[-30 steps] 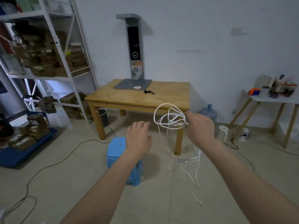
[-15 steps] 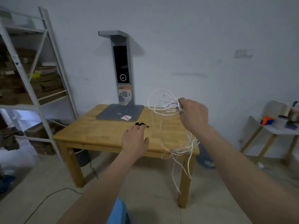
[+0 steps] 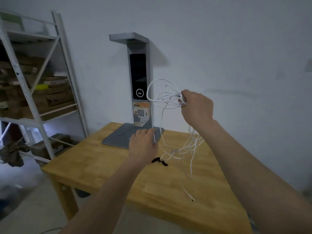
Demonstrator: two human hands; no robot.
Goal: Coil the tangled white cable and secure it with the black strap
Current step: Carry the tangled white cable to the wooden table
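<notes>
My right hand is raised above the wooden table and grips a bunch of loops of the tangled white cable. Loose strands hang from it down onto the tabletop, and one end with a small plug lies near the front edge. My left hand hovers low over the table with relaxed fingers, right beside a hanging strand; I cannot tell whether it touches it. The black strap lies on the table just right of my left wrist, under the dangling strands.
A tall grey device with a dark screen stands on a flat grey base at the table's back edge. A metal shelf rack with cardboard boxes fills the left side. A white wall is behind.
I have come up to the table. My right hand carried the cable bundle over the tabletop and its strands now trail on the wood. My left hand moved forward, past the black strap.
</notes>
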